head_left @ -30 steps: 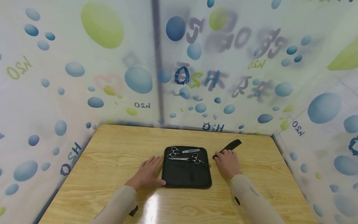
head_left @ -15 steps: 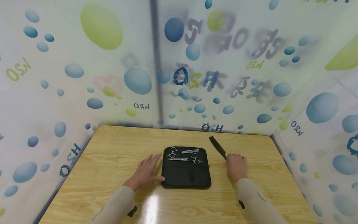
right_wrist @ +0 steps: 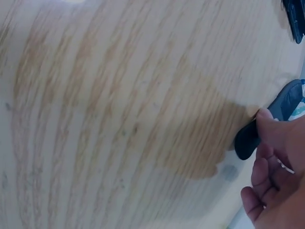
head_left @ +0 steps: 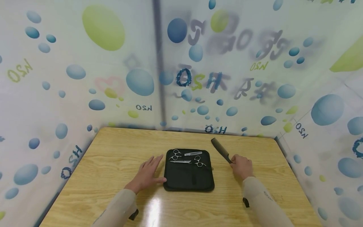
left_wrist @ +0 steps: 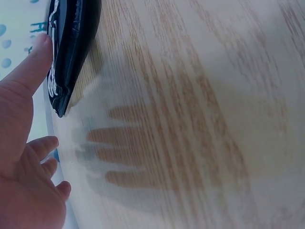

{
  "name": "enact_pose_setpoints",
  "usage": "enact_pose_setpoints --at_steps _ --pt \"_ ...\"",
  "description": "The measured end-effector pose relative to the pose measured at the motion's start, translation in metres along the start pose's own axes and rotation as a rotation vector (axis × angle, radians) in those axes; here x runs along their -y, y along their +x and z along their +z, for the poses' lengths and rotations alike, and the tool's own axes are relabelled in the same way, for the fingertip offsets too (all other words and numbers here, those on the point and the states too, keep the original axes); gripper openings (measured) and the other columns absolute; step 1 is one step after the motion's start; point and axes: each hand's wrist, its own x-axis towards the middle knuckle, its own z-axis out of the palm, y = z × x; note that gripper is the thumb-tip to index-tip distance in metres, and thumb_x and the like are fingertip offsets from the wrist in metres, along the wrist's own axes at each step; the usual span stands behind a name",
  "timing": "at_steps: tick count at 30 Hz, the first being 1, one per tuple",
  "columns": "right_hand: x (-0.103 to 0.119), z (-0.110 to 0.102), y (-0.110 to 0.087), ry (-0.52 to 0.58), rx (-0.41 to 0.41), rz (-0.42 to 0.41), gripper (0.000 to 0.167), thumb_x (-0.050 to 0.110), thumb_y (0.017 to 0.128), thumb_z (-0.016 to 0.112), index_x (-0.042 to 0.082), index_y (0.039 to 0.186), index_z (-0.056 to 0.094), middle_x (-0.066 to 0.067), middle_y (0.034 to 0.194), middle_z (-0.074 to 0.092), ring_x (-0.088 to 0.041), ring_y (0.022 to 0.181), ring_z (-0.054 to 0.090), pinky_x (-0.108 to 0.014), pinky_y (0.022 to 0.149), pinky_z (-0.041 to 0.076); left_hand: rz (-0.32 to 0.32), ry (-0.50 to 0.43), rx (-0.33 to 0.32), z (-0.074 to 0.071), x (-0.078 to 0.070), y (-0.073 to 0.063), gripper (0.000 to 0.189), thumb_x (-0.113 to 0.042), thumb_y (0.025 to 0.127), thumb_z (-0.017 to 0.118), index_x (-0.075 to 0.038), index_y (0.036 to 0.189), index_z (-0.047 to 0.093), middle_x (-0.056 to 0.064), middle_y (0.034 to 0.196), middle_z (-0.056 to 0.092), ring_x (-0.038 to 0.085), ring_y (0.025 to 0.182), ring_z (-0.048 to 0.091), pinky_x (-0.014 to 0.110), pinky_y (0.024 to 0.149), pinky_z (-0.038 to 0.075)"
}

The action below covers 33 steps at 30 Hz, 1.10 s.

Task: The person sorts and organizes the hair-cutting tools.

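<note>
A black zip case (head_left: 178, 179) lies flat on the table with two pairs of silver haircutting scissors (head_left: 200, 162) in its upper half, their handles at opposite ends. My left hand (head_left: 146, 176) is beside the case's left side, fingers spread and straight, the thumb at its edge. In the left wrist view that thumb (left_wrist: 31, 67) reaches the case's rim. My right hand (head_left: 242, 166) pinches a black comb (head_left: 220, 149) by its handle, right of the case. The comb's toothed end points away and to the left. In the right wrist view the comb (right_wrist: 289, 98) sits between thumb and fingers.
The wooden table (head_left: 119, 148) stretches around the case to walls on the far, left and right sides. A patterned wall (head_left: 193, 119) with blue and green spots stands behind its far edge. A zip pull (head_left: 212, 168) sticks out at the case's right side.
My right hand has moved right, away from the case, and the comb has swung from pointing right to pointing left. My left hand has barely shifted.
</note>
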Motion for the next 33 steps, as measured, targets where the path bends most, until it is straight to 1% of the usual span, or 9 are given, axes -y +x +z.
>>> enact_pose_setpoints --at_steps 4,7,11,16,20,24,26,30,33 --pt "-0.002 0.0 0.001 0.018 -0.006 -0.001 0.015 0.018 0.09 0.068 0.006 0.099 0.067 -0.007 0.091 0.07 -0.025 0.083 0.062 -0.052 0.084 0.04 0.004 0.009 -0.01 0.0 0.001 0.0 0.099 -0.048 0.079 0.077 -0.017 0.156 0.023 0.011 0.158 0.033 0.039 0.148 0.022 0.063 0.115 0.02" --pt "-0.003 0.0 0.0 0.003 -0.023 -0.01 0.013 0.021 0.09 0.069 0.008 0.094 0.068 -0.007 0.09 0.071 -0.025 0.081 0.062 -0.053 0.084 0.041 0.008 0.011 -0.026 0.001 0.002 0.001 0.097 -0.048 0.079 0.076 -0.016 0.156 0.026 0.011 0.157 0.035 0.039 0.148 0.023 0.063 0.115 0.021" --pt "-0.005 0.0 -0.003 -0.006 -0.055 -0.022 0.014 0.024 0.09 0.068 0.01 0.091 0.069 -0.006 0.089 0.072 -0.026 0.081 0.063 -0.055 0.085 0.041 0.026 0.015 -0.06 0.003 0.003 0.003 0.091 -0.047 0.082 0.075 -0.014 0.154 0.029 0.011 0.156 0.037 0.038 0.148 0.024 0.062 0.115 0.022" --pt "-0.008 0.001 -0.003 0.002 -0.118 -0.056 0.012 0.024 0.089 0.069 0.013 0.083 0.069 -0.003 0.08 0.071 -0.023 0.074 0.062 -0.059 0.087 0.041 0.054 0.023 -0.107 0.004 0.003 0.003 0.085 -0.043 0.084 0.074 -0.012 0.152 0.034 0.009 0.155 0.04 0.035 0.148 0.025 0.061 0.116 0.022" --pt "-0.007 0.001 0.0 0.033 -0.147 -0.084 0.011 0.023 0.089 0.07 0.014 0.081 0.071 -0.002 0.079 0.071 -0.022 0.073 0.061 -0.058 0.086 0.04 0.092 0.05 -0.162 0.004 0.002 0.003 0.078 -0.039 0.084 0.075 -0.01 0.148 0.041 0.008 0.152 0.044 0.033 0.146 0.03 0.061 0.115 0.025" --pt "0.001 -0.005 0.002 0.053 -0.14 -0.093 0.008 0.022 0.088 0.071 0.015 0.084 0.073 -0.001 0.084 0.073 -0.022 0.078 0.063 -0.054 0.087 0.039 0.157 0.081 -0.232 0.002 -0.002 0.003 0.072 -0.037 0.084 0.075 -0.009 0.144 0.048 0.01 0.147 0.05 0.033 0.143 0.035 0.06 0.112 0.03" --pt "0.007 -0.008 0.002 0.045 -0.135 -0.101 0.008 0.021 0.088 0.072 0.015 0.084 0.074 0.0 0.083 0.073 -0.021 0.079 0.063 -0.053 0.087 0.039 0.187 0.095 -0.265 0.001 -0.005 0.003 0.069 -0.036 0.084 0.075 -0.009 0.142 0.05 0.01 0.145 0.052 0.033 0.142 0.038 0.059 0.111 0.032" --pt "0.02 -0.011 0.003 0.024 -0.138 -0.126 0.008 0.022 0.088 0.072 0.016 0.083 0.074 0.003 0.079 0.072 -0.017 0.074 0.059 -0.049 0.085 0.04 0.232 0.104 -0.318 0.001 -0.01 0.005 0.064 -0.032 0.083 0.077 -0.011 0.139 0.054 0.009 0.142 0.056 0.033 0.14 0.042 0.058 0.11 0.034" --pt "0.031 -0.012 0.002 0.015 -0.149 -0.154 0.008 0.023 0.087 0.073 0.017 0.082 0.074 0.004 0.077 0.071 -0.015 0.071 0.057 -0.047 0.084 0.043 0.252 0.114 -0.346 0.001 -0.014 0.006 0.062 -0.029 0.082 0.079 -0.012 0.138 0.056 0.008 0.14 0.058 0.032 0.139 0.044 0.057 0.109 0.036"
